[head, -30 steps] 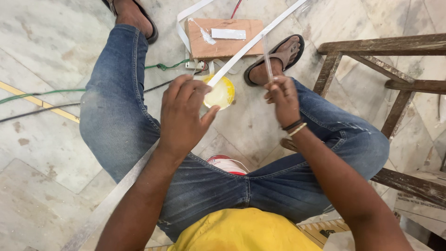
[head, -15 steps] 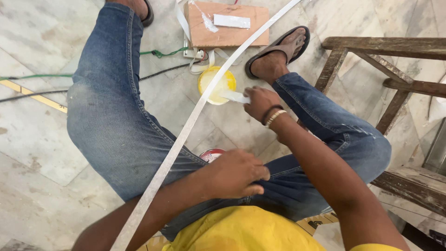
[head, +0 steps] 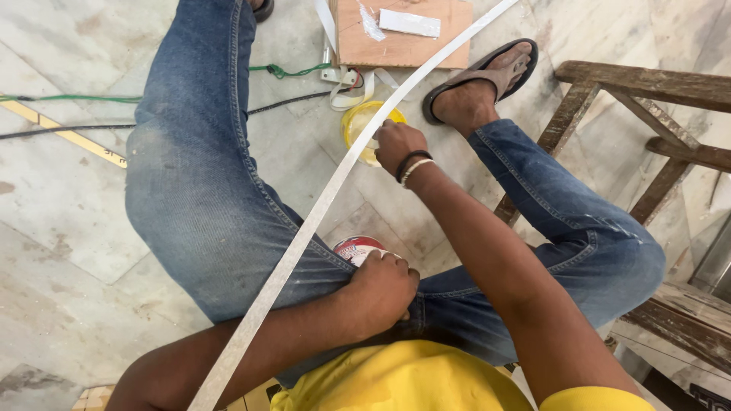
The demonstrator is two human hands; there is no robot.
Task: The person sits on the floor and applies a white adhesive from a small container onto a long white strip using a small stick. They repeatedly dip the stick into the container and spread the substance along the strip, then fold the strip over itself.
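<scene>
The marble floor [head: 68, 228] fills the left of the frame, with the person seated on it, legs in blue jeans [head: 205, 183] spread toward the top. A worn wooden frame [head: 647, 84] stands at the right. A long white strip [head: 320, 213] runs diagonally from the bottom left up to the top centre, crossing the left thigh. At the top centre lies a brown board [head: 396, 38] with a short white piece on it.

The left hand [head: 381, 289], low in the middle, is clenched on the strip at the thigh, pinning it. Just above it sits a small red-and-white tin [head: 354, 247], half hidden. The right hand [head: 400, 144], upper middle, reaches to a yellow container [head: 362, 125] on the floor beside the strip; I cannot tell what its fingers grip.

As I judge it, the strip looks bare along its length, so the coating work seems barely begun.
</scene>
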